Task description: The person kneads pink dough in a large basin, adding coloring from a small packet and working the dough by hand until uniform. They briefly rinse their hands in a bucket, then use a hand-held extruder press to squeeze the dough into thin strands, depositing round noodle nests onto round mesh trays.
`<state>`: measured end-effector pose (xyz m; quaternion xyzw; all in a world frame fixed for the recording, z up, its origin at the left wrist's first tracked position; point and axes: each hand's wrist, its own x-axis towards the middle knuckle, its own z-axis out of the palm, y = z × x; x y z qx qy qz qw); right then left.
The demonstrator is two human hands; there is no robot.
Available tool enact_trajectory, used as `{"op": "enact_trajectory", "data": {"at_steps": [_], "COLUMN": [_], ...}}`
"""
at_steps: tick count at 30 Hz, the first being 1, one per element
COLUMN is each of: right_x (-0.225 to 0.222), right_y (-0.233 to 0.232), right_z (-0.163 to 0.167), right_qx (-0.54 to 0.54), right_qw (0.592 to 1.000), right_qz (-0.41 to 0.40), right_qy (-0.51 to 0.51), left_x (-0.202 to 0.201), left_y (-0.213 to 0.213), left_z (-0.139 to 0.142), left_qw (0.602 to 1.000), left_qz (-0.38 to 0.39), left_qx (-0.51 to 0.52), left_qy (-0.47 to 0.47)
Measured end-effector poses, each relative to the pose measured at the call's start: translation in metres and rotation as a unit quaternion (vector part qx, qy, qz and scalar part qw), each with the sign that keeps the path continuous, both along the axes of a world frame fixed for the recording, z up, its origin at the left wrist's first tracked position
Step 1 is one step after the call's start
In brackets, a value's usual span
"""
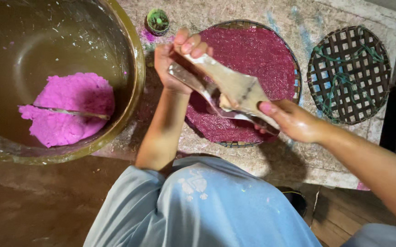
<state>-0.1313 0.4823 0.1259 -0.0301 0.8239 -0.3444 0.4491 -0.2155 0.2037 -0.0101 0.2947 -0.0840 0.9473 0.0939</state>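
Above the round tray [294,68], both hands hold one flat metal blade [234,89] between them. The left hand [177,61] pinches the blade's upper, narrow end, fingers curled shut around it, with the thumb and fingertips on top. The right hand [294,121] grips the lower end, its thumb pressed on the blade's face and its fingers wrapped beneath. The blade runs slantwise from upper left to lower right, widening in the middle to a diamond shape, and pale paste smears its surface. A second strip of metal seems to lie under it, but I cannot tell whether that is a separate piece.

The tray is woven, and a dark red, grainy layer fills it almost to the rim; the hands hide part of that layer. The tray rests on a worn, stained table [307,18].

To the left stands a large bowl [136,77], its rim near the left wrist. A lump of bright pink dough [70,110] lies inside it, with a thin stick [77,112] laid across the dough.

A small green pot [158,21] sits on the table just beyond the left hand, with pink powder scattered beside it. To the right, well apart from the hands, lies an open-weave basket lid [349,73] threaded with green cord. The person's light blue trousers [207,206] fill the bottom of the view.
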Motion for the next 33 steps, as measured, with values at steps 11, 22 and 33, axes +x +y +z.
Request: {"op": "enact_trajectory", "data": {"at_steps": [11,22,33], "right_x": [-0.006,-0.009,-0.013], "right_y": [-0.005,-0.002,0.024], "right_z": [0.010,0.018,-0.012], "right_qx": [0.044,0.084,-0.045], "right_qw": [0.995,0.994,0.994], "right_qz": [-0.044,-0.042,-0.066], "right_qy": [0.072,0.049,0.073], "left_x": [-0.006,0.007,0.029], "left_y": [0.013,0.018,0.001], "left_z": [0.014,0.020,-0.053], "left_qw": [0.999,0.995,0.727], "left_qz": [0.036,0.050,-0.132], "left_qx": [0.010,-0.041,-0.654], "left_qy": [-0.011,-0.077,-0.161]}}
